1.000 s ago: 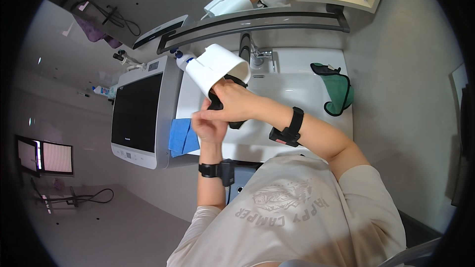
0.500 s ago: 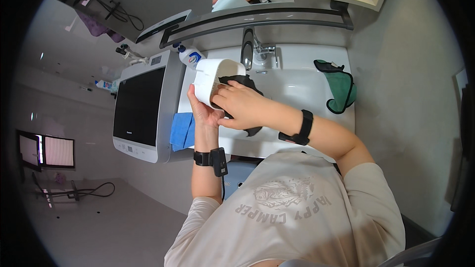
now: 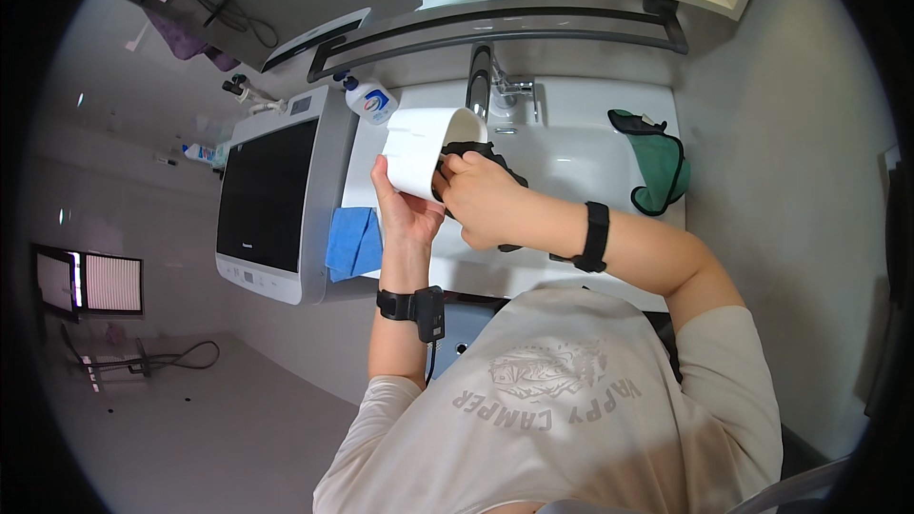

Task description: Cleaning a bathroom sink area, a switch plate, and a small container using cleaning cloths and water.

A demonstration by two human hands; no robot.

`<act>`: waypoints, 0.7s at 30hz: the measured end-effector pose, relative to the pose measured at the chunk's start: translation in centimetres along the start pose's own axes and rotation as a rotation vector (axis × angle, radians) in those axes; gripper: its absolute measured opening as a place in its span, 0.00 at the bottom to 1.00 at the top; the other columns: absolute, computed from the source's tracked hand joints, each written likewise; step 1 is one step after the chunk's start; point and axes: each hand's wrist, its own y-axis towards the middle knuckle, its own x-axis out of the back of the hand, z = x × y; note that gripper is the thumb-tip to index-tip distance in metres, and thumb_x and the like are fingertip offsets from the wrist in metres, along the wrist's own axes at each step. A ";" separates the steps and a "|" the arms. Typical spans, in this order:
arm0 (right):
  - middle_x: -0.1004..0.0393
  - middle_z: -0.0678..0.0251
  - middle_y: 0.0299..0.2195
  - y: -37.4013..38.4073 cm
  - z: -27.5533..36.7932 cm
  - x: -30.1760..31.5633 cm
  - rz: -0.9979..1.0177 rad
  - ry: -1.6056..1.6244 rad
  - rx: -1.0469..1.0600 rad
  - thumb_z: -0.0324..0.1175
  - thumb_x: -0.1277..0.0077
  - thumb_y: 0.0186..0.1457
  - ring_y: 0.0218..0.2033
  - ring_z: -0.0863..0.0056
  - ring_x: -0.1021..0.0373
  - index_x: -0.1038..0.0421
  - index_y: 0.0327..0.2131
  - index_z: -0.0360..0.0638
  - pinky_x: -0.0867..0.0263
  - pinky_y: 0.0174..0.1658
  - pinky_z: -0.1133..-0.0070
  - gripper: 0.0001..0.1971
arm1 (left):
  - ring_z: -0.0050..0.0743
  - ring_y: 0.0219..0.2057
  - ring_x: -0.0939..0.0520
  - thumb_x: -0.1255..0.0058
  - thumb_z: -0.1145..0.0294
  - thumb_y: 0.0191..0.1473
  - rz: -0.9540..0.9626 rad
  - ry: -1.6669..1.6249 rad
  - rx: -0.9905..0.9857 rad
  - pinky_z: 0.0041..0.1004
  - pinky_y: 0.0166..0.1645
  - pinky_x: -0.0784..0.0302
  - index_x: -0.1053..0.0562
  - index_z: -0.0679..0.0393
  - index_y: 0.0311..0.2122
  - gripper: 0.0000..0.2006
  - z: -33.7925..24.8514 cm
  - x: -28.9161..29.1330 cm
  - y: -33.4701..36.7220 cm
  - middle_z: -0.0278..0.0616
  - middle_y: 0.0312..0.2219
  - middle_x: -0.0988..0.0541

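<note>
My left hand (image 3: pixel 409 212) grips a white plastic container (image 3: pixel 415 150) from its left and underside, holding it tilted over the left part of the sink, its open side toward the right. At that opening, my right hand (image 3: pixel 483 198) is closed on a black cloth (image 3: pixel 468 148), the fingers partly inside the container. Part of the cloth sticks out beyond the rim and behind my hand. My right fingertips are hidden by the container's wall and the cloth.
The white sink (image 3: pixel 581 157) has a chrome faucet (image 3: pixel 514 88) at its back. On its right rim lies a green cloth with black edging (image 3: pixel 661 169). A pump bottle (image 3: pixel 369 100), a blue cloth (image 3: pixel 353 244) and a grey, black-fronted appliance (image 3: pixel 269 198) are at the left. A dark rail (image 3: pixel 514 30) crosses behind.
The container has turned so its opening faces further right, and it has shifted slightly right. My right hand has pushed the black cloth deeper into the opening.
</note>
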 end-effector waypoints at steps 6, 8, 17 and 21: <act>0.28 0.64 0.39 1.7 0.1 -0.1 0.208 -0.090 0.008 0.36 0.45 0.36 0.47 0.69 0.38 0.28 0.40 0.35 0.43 0.41 0.78 0.24 | 0.39 0.49 0.28 0.62 0.41 0.53 0.036 -0.012 0.025 0.42 0.51 0.29 0.35 0.52 0.52 0.29 0.3 0.8 0.3 0.39 0.48 0.29; 0.28 0.65 0.39 1.7 0.2 -0.2 0.166 -0.090 -0.019 0.36 0.45 0.37 0.47 0.70 0.38 0.27 0.40 0.38 0.43 0.42 0.79 0.22 | 0.42 0.47 0.25 0.62 0.41 0.53 0.024 -0.033 -0.007 0.40 0.48 0.25 0.36 0.53 0.53 0.30 0.3 0.2 -0.2 0.42 0.47 0.28; 0.37 0.56 0.51 -1.7 0.0 0.4 -0.343 0.236 -0.140 0.24 0.45 0.36 0.57 0.58 0.44 0.35 0.48 0.37 0.43 0.57 0.68 0.29 | 0.40 0.45 0.24 0.62 0.40 0.53 0.008 -0.105 -0.099 0.38 0.45 0.23 0.34 0.55 0.52 0.31 -1.2 1.0 1.1 0.43 0.45 0.26; 0.35 0.62 0.50 -2.8 -1.2 0.3 -0.395 0.095 -0.119 0.27 0.44 0.35 0.55 0.62 0.42 0.31 0.45 0.38 0.45 0.58 0.67 0.27 | 0.39 0.44 0.23 0.62 0.40 0.53 0.048 -0.088 -0.101 0.37 0.45 0.23 0.34 0.56 0.51 0.31 -1.4 -0.5 -0.1 0.43 0.45 0.26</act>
